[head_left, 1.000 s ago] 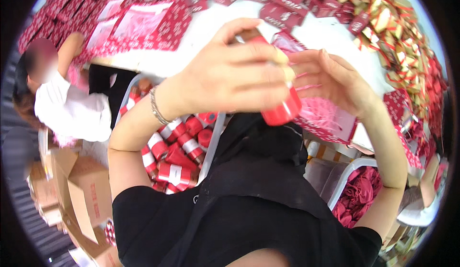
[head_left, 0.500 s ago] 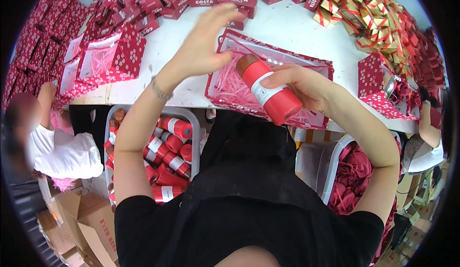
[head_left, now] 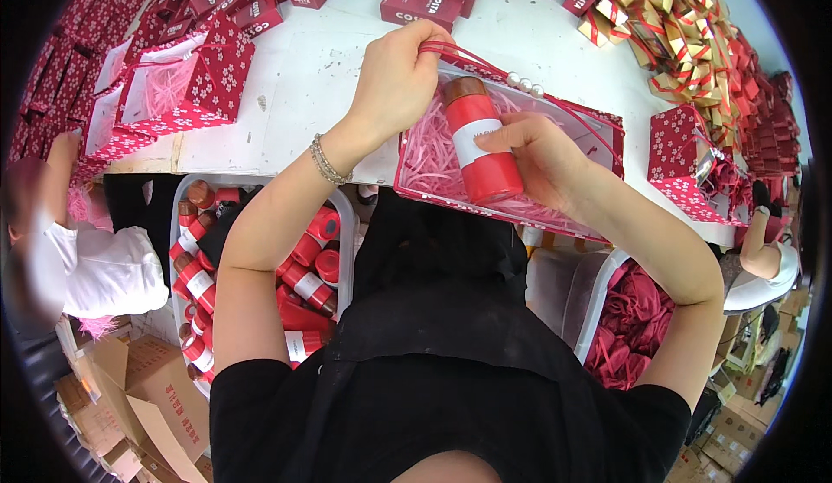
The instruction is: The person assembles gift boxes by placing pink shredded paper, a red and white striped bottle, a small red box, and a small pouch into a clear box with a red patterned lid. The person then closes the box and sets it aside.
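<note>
In front of me a dark-red floral gift box lies open, lined with pink shredded paper. My right hand is wrapped round a red bottle with a brown cap and a white label. The bottle is over the box opening, cap end away from me; whether it touches the paper I cannot tell. At the box's far left corner my left hand pinches the red cord handle, drawn up over the far rim. White pearl-like beads hang on that cord.
More floral boxes stand at left and right. Small dark-red cartons and gold ribboned packets heap at the back. Below the table edge are a bin of red bottles and a bin of dark-red cloth. Other people sit on both sides.
My left hand, open and blurred before, has come down and closed on the cord handle. The handle is now raised. The bottle has turned straighter over the box.
</note>
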The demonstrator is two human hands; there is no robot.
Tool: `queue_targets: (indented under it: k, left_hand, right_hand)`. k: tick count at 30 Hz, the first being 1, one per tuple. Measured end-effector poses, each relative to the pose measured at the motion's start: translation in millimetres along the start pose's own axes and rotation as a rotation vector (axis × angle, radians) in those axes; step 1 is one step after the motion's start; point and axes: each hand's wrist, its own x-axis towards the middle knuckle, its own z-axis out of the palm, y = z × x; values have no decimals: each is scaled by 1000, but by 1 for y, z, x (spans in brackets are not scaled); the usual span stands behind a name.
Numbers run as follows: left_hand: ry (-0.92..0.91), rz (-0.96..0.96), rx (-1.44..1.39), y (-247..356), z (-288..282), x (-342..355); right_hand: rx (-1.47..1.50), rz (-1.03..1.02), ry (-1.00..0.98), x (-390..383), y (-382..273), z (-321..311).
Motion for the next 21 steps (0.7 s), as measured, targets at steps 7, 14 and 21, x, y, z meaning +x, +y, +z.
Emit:
queue_targets:
  k: [7,14,21]
  left_hand:
    - [98,35,-140,5,24,-8]
    - [99,14,-188,17,34,-16]
    - [110,64,-174,16,37,-17]
  right_hand:
    - [86,-34,27,-5,6,6]
    - [44,-68,21,3,16,14]
    - [-81,-81,19,15,19,9]
